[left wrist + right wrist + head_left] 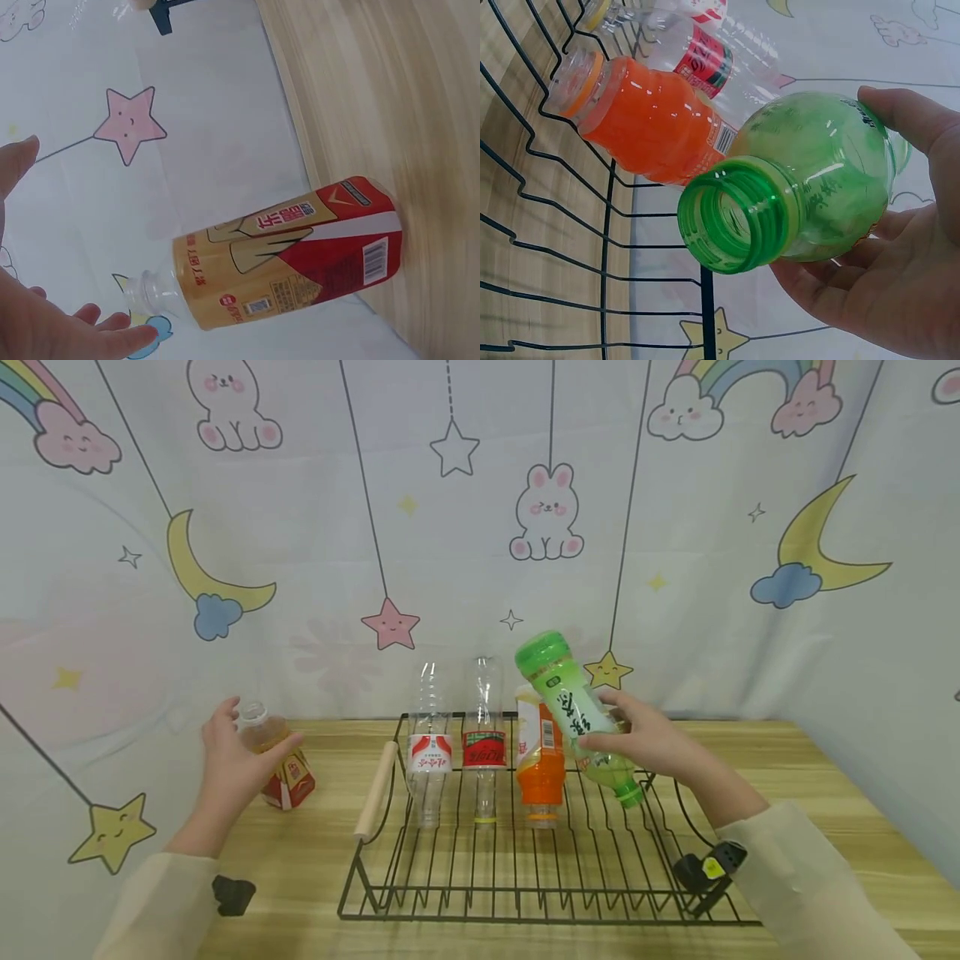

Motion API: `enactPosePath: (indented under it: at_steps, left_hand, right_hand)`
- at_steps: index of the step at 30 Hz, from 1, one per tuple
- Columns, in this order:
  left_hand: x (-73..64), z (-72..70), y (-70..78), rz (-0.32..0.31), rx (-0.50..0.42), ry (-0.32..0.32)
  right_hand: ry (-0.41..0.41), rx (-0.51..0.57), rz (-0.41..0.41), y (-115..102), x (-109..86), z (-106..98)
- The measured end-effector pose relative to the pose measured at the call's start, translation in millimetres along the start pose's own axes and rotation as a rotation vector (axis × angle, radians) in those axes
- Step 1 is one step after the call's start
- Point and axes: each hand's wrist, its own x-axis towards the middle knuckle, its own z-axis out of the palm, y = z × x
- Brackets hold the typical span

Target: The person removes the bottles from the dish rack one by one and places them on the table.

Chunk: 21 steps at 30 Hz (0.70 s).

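Note:
My right hand (652,739) grips a green plastic bottle (570,706) round its side, tilted with its base up and its uncapped mouth pointing down over the rack's right part. In the right wrist view the open green mouth faces the camera. Fingers spread, my left hand (242,768) is beside a red and gold bottle (292,255) that stands upright and uncapped on the table. Inside the black wire rack (517,892), neck down, are an orange bottle (542,777), a clear bottle with a red label (484,748) and another with a white and red label (430,754).
A wooden handle (377,789) rises at the rack's left end. Behind the wood-grain table (292,877) hangs a white cloth (465,552) printed with stars, moons and rabbits. Black cameras are strapped at both wrists.

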Motion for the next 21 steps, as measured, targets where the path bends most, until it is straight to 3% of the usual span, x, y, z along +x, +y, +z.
enactPosePath:
  at_steps: [15,21]
  left_hand:
    - [-18.6,17.6,57.2,0.143,0.032,-0.140]
    - [-26.6,29.1,71.5,0.189,0.019,-0.181]
  right_hand:
    - [-0.037,-0.019,-0.034,-3,-3.0,7]
    - [-0.039,-0.025,-0.027,-6,-4.6,10]
